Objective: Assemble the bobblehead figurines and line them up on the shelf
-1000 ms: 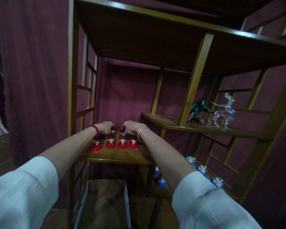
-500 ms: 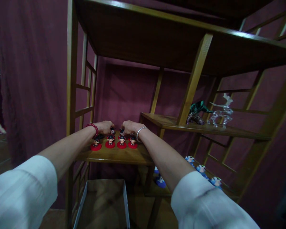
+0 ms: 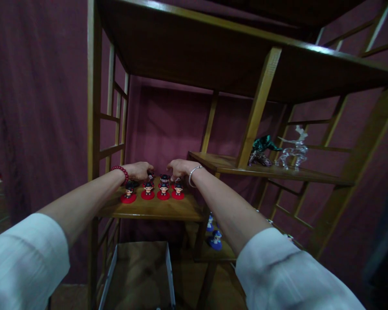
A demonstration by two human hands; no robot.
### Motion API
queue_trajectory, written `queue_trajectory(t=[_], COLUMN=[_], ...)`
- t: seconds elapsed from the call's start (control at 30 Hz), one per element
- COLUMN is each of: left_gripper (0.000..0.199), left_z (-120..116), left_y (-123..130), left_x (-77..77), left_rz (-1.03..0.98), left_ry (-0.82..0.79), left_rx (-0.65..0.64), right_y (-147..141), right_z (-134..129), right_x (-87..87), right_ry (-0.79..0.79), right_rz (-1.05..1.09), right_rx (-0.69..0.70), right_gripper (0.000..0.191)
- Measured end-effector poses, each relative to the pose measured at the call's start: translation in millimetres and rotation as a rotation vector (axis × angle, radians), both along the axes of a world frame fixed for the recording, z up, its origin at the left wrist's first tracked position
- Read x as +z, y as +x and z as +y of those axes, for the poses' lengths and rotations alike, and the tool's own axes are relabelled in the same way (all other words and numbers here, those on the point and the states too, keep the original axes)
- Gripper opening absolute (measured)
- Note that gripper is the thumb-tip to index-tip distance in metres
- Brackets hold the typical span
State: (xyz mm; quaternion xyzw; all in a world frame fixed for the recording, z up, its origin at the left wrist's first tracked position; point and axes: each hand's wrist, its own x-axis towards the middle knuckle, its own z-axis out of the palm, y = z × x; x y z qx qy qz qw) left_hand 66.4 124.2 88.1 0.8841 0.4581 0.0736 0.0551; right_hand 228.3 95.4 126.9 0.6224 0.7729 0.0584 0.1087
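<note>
Small figurines with black hair and round red bases stand in rows on a wooden shelf (image 3: 155,212). At the front are a left figurine (image 3: 128,193) set a little apart and several others, including a middle figurine (image 3: 163,192). My left hand (image 3: 140,171), with a red bead bracelet, reaches over the back left; its curled fingers are at a back-row figurine (image 3: 151,176), partly hidden. My right hand (image 3: 182,168), wearing a silver bangle, has bent fingers around another back figurine (image 3: 177,181) at the right. Between the hands, a back figurine (image 3: 164,178) stands untouched.
Below the shelf is an open cardboard box (image 3: 142,275). Blue figurines (image 3: 216,240) stand on a lower shelf at right. A clear deer ornament (image 3: 294,150) and a green ornament (image 3: 264,150) sit on the right shelf. Upright posts (image 3: 259,107) divide the unit.
My right hand has shifted right, from the middle back figurine to the one beside it, leaving the middle one uncovered. My left hand stays at the back left. The view has moved slightly.
</note>
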Motion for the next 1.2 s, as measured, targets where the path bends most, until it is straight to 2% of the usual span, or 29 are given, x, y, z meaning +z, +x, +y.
queue_trajectory(t=[0.13, 0.27, 0.53, 0.8, 1.0, 1.2], left_gripper=[0.042, 0.047, 0.046, 0.045, 0.044, 0.044], left_z=[-6.2, -5.6, -11.6, -6.7, -6.0, -9.3], left_y=[-1.2, -5.7, -15.1, -22.9, -21.2, -21.6], left_x=[5.1, 7.6, 17.3, 14.5, 11.9, 13.3], left_rz=[0.017, 0.007, 0.002, -0.01, -0.029, 0.022], left_ry=[0.058, 0.108, 0.244, 0.244, 0.251, 0.261], left_rx=[0.003, 0.027, 0.023, 0.049, 0.051, 0.071], right_y=[2.4, 3.5, 11.9, 14.2, 18.1, 16.2], right_z=[-4.0, -5.0, 14.1, 9.2, 20.9, 23.5], right_x=[0.9, -4.3, -22.5, -18.6, -24.0, -24.5], right_ry=[0.006, -0.005, 0.063, 0.037, 0.06, 0.047], right_rz=[-0.084, -0.079, -0.08, -0.052, -0.048, -0.104], right_rx=[-0.022, -0.024, -0.053, -0.046, -0.072, -0.114], right_gripper=[0.054, 0.051, 0.047, 0.045, 0.044, 0.052])
